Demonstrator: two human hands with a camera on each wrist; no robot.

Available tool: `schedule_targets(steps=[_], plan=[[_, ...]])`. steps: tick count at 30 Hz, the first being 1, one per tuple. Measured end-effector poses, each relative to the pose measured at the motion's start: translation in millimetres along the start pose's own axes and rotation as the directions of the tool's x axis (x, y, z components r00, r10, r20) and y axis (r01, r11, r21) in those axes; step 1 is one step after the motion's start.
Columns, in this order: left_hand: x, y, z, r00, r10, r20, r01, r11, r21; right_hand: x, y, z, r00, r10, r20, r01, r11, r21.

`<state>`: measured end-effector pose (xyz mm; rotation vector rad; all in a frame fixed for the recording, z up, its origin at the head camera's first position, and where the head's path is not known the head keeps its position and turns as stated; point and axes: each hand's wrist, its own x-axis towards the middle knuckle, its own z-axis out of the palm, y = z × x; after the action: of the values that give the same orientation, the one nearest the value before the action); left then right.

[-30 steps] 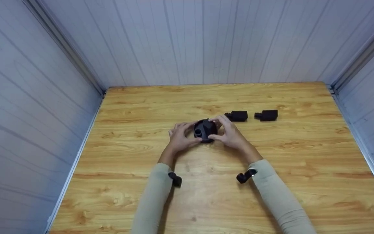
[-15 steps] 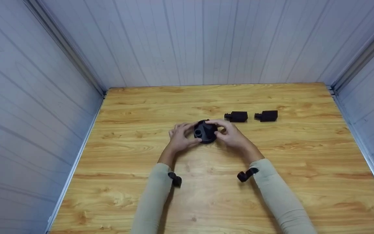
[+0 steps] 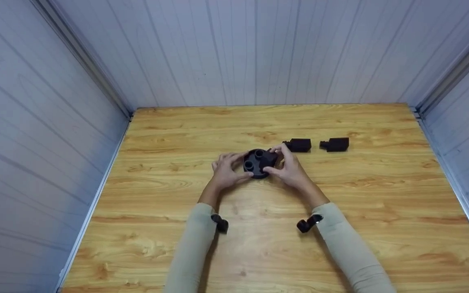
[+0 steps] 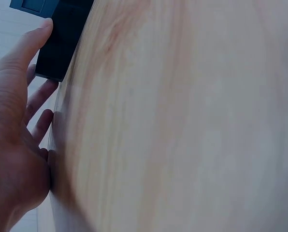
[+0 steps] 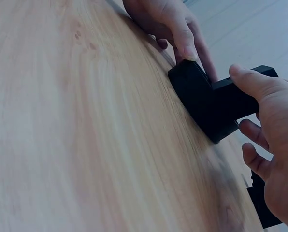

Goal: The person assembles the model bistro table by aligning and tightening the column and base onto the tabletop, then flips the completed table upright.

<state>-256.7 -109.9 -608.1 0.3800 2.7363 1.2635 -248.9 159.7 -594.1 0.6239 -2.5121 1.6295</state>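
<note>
A round black base [image 3: 254, 160] with two upright round sockets showing lies flat on the wooden table. My left hand [image 3: 225, 174] grips its left edge between thumb and fingers; in the left wrist view the thumb rests on the dark side wall [image 4: 62, 46]. On the right part of the base, my right hand [image 3: 293, 171] pinches a black angular block [image 3: 268, 160] between thumb and fingers. From the right wrist, this block [image 5: 238, 99] stands out from the base [image 5: 194, 96], meeting or overlapping it; the join itself is hidden.
Two black blocks with narrow necks, a nearer one [image 3: 299, 145] and a farther right one [image 3: 336, 144], lie behind my right hand. Pale panel walls [image 3: 234, 53] enclose the wooden table [image 3: 157, 162] at the back and sides.
The block has turned or shifted rightward on the base, and a second socket is now uncovered. My right fingers loosened, then took a fresh hold. My left hand stays put.
</note>
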Motion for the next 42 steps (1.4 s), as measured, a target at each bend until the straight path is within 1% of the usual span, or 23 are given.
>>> schedule_targets(steps=[4,7,11,14,17,22,26,30,34,37,42], plan=[[0.0,2.1,1.2,1.0,-0.002,0.012,0.002,1.0,-0.014,-1.9,0.0,-7.1,0.999,0.008,0.041,-0.009,1.0,0.023],[0.2,3.3,2.6,1.0,0.003,0.02,-0.003,1.0,-0.028,-3.1,-1.4,-15.7,0.996,0.009,0.088,-0.016,0.996,0.084],[1.0,3.4,3.2,1.0,0.014,0.013,-0.014,0.999,-0.037,-0.9,-5.2,-24.5,0.987,0.004,0.162,-0.03,0.986,0.162],[1.3,2.4,3.5,1.0,0.019,0.007,-0.019,0.999,-0.037,0.7,-6.6,-27.8,0.977,0.012,0.213,-0.048,0.985,0.168],[1.1,1.6,3.6,1.0,0.02,0.008,-0.02,0.999,-0.034,1.1,-5.8,-28.9,0.972,0.008,0.233,-0.041,0.99,0.134],[0.8,1.7,3.0,1.0,0.013,0.016,-0.012,0.999,-0.034,-0.4,-3.8,-28.2,0.971,-0.006,0.238,-0.013,0.997,0.076],[1.5,1.9,2.7,1.0,0.011,0.02,-0.011,1.0,-0.02,-1.9,-3.0,-26.3,0.973,0.005,0.232,-0.017,0.999,0.051],[2.2,1.9,2.6,1.0,0.014,0.017,-0.013,1.0,-0.022,-2.6,-3.7,-23.2,0.98,0.009,0.199,-0.018,0.999,0.045],[2.4,0.8,2.8,1.0,0.002,0.019,-0.001,0.999,-0.037,-3.8,-4.8,-18.7,0.988,0.0,0.154,-0.004,1.0,0.025],[2.2,0.6,3.0,1.0,-0.006,0.022,0.007,0.999,-0.037,-4.7,-6.1,-15.4,0.991,0.007,0.133,-0.009,1.0,0.013],[2.1,2.3,2.7,1.0,-0.002,0.019,0.002,1.0,-0.026,-5.1,-7.3,-12.8,0.994,0.024,0.11,-0.023,1.0,-0.006]])
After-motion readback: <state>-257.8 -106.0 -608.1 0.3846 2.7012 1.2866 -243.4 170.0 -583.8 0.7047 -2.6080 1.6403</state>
